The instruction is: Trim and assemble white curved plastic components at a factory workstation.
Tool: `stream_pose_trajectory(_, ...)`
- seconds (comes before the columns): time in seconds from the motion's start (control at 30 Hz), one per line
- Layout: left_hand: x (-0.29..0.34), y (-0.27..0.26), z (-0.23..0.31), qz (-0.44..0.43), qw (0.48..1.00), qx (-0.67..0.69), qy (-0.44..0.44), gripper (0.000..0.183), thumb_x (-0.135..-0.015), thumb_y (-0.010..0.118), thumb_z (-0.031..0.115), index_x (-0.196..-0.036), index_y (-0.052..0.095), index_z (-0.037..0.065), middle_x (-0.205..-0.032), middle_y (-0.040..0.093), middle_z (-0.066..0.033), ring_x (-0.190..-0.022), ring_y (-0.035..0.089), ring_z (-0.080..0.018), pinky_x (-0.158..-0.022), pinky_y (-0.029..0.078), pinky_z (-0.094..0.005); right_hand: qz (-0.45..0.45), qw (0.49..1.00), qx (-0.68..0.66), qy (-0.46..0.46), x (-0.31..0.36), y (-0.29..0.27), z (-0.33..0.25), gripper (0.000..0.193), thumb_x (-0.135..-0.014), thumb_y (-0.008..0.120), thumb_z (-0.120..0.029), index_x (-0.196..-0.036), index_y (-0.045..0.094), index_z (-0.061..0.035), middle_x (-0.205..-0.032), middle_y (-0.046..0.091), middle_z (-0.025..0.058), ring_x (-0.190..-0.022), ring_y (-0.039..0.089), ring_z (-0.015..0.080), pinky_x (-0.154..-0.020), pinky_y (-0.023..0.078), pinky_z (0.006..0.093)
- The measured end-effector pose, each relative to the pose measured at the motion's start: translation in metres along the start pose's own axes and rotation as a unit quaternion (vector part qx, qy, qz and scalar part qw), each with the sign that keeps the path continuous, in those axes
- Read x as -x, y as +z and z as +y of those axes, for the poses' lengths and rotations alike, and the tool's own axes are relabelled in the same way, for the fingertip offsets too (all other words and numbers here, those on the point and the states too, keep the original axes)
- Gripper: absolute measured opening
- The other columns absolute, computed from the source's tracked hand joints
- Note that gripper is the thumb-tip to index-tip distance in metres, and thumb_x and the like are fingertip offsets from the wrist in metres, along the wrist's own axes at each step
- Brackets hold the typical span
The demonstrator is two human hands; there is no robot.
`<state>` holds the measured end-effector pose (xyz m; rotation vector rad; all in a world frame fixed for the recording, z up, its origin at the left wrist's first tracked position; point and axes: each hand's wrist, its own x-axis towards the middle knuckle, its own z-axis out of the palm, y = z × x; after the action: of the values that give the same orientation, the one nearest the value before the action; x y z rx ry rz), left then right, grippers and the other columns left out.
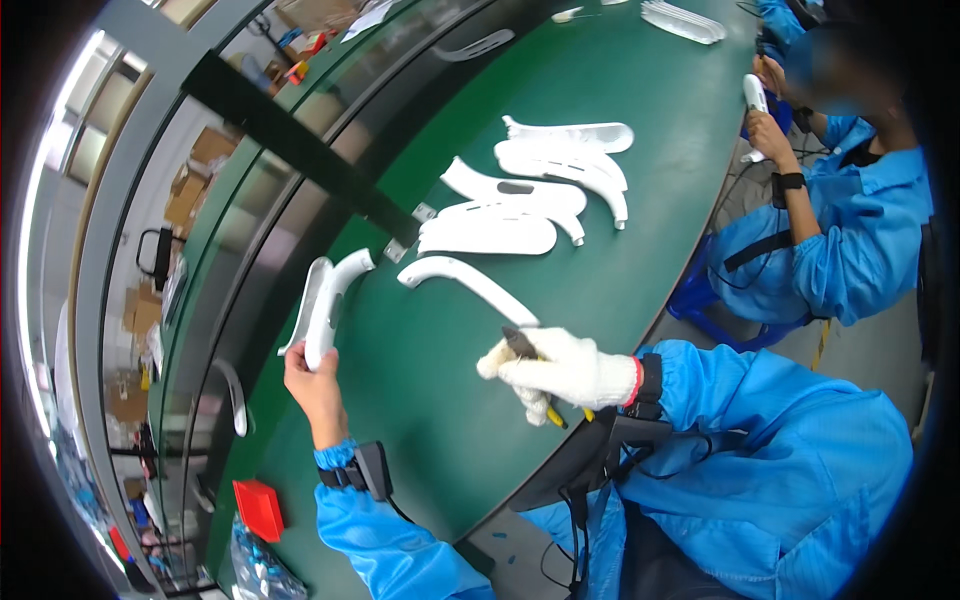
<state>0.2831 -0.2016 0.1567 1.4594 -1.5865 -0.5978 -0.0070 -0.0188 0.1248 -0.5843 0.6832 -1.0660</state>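
My bare left hand (pixel 316 392) is closed on the lower end of a white curved plastic handle (pixel 328 318), which has a dark slot near its bend. Another white shell (pixel 308 308) lies right behind it; whether my fingers touch that one too, I cannot tell. In a white knit glove, my right hand (pixel 565 372) grips nippers (pixel 520 343) with a dark head and yellow grips. Their tip points up and to the left. Just beyond the glove a single curved white piece (pixel 468 280) rests on the green table (pixel 430 400).
Several white shells (pixel 490 235) lie stacked mid-table, with more (pixel 685 22) at the far end. A dark post (pixel 300 150) stands at the left by the glass partition. A red bin (pixel 259 510) sits lower left. At right, a co-worker in blue (pixel 830 220) holds a white part.
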Motion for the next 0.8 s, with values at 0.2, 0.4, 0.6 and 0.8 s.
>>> stream_pose_trajectory(0.2,0.121,-0.054,-0.006,-0.024,0.957,-0.241,0.158,0.025,-0.069,0.068,-0.006,-0.088,0.054,0.002,-0.095,0.061,-0.0098,-0.096,0.058,-0.0272,-0.086,0.045,-0.0378,0.007,0.996,0.075,-0.047,0.005,0.005,0.000,0.033,-0.092,0.053,-0.006,-0.122,0.050,0.0073,-0.074,0.057,0.0091,-0.062,0.058,0.0154,-0.063,0.055,0.0351)
stream_pose_trajectory(0.4,0.166,-0.089,-0.023,0.033,0.892,-0.426,0.149,0.039,-0.063,0.055,-0.012,-0.100,0.055,0.002,-0.121,0.053,-0.0165,-0.117,0.048,-0.0376,-0.100,0.036,-0.0468,-0.002,0.992,0.119,-0.049,0.024,0.005,0.002,0.028,-0.092,0.055,-0.006,-0.116,0.052,0.0077,-0.079,0.060,0.0105,-0.072,0.063,0.0200,-0.076,0.056,0.0395)
stream_pose_trajectory(0.6,0.169,-0.052,0.012,-0.010,0.922,-0.337,0.191,0.065,-0.064,0.052,-0.010,-0.128,0.050,0.003,-0.132,0.047,-0.0212,-0.122,0.045,-0.0401,-0.103,0.035,-0.0478,0.028,0.986,0.167,-0.014,0.038,0.007,0.000,0.020,-0.096,0.048,-0.011,-0.108,0.056,0.0036,-0.080,0.060,0.0090,-0.075,0.065,0.0222,-0.074,0.056,0.0363)
stream_pose_trajectory(0.8,0.129,-0.029,0.010,-0.053,0.904,-0.344,0.249,0.061,-0.063,0.052,-0.012,-0.122,0.055,0.001,-0.116,0.057,-0.0164,-0.111,0.052,-0.0369,-0.100,0.038,-0.0461,0.033,0.994,0.078,-0.069,0.028,0.010,0.017,0.025,-0.100,0.048,-0.021,-0.106,0.056,0.0016,-0.074,0.057,0.0052,-0.068,0.063,0.0187,-0.065,0.055,0.0326)
